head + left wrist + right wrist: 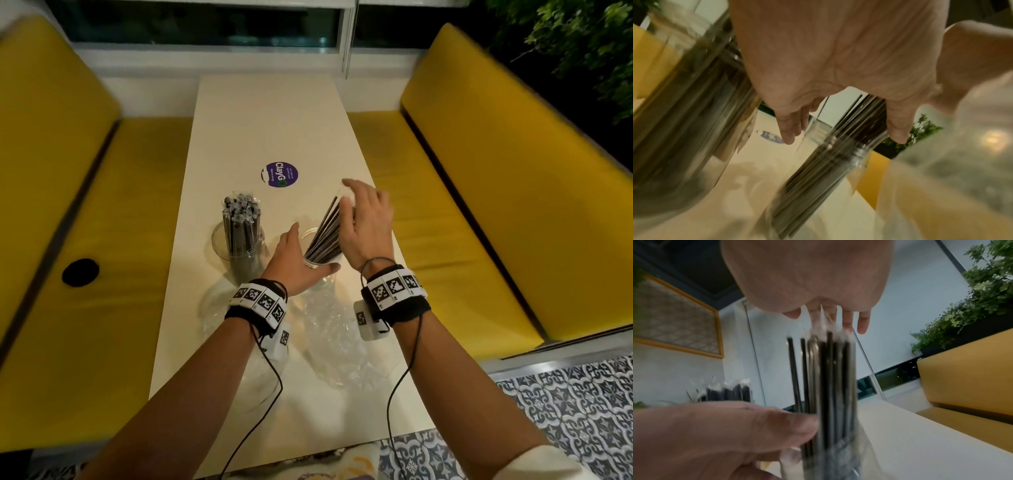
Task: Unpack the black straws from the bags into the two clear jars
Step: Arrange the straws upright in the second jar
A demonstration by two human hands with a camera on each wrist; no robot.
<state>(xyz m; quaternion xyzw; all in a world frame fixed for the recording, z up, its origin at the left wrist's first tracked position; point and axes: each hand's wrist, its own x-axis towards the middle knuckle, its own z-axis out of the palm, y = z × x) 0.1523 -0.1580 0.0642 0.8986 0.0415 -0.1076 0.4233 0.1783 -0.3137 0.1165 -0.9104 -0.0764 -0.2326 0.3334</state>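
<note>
Two clear jars stand on the white table (274,120). The left jar (239,255) (684,121) is packed with wrapped black straws (241,212) (727,392). The right jar (320,260) (828,170) holds a bunch of black straws (325,229) (830,386) leaning away to the right. My left hand (291,255) (838,73) lies open beside this jar's mouth, its fingers straight on the jar's left and its thumb (756,426) along the near rim. My right hand (359,219) (846,319) hovers open, fingers spread over the straws' upper ends.
Crumpled clear plastic bags (329,329) (962,146) lie on the table near me, between my wrists. A purple round sticker (281,174) lies beyond the jars. Yellow benches (462,205) flank the table; a black round thing (80,271) sits on the left one.
</note>
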